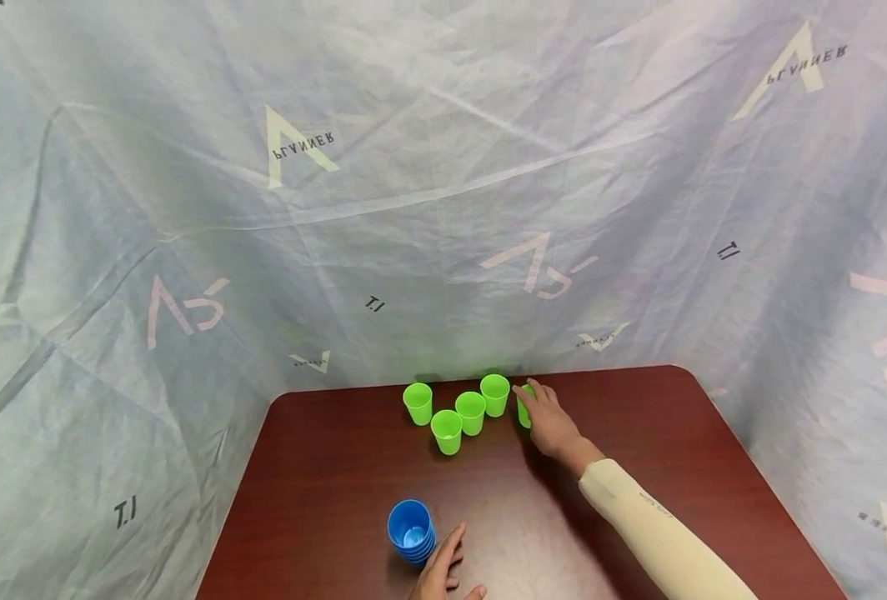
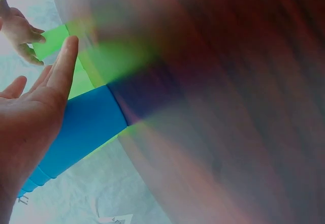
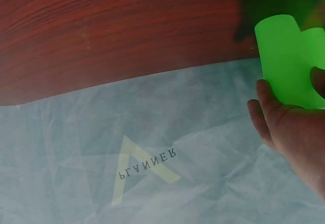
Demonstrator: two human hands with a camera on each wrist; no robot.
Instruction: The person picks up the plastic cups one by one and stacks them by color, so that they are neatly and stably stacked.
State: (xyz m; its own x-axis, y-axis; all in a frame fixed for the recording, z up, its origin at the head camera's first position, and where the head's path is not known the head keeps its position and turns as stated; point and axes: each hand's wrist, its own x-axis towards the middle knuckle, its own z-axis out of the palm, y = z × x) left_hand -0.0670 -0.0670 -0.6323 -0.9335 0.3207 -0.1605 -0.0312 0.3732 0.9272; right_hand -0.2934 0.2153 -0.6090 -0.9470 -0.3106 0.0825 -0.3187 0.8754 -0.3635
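Note:
At the back of the table, my right hand grips the rightmost green cup, largely covering it in the head view. In the right wrist view, thumb and fingers sit on either side of the green cup near its rim. My left hand is at the front beside a stack of nested blue cups, fingers extended. The left wrist view shows that hand overlapping the blue stack, its index finger straight.
Left of the gripped cup, several green cups stand upright: one at the far left, one nearer the front, and two behind it. Grey printed sheeting hangs around the brown table, close behind its back edge.

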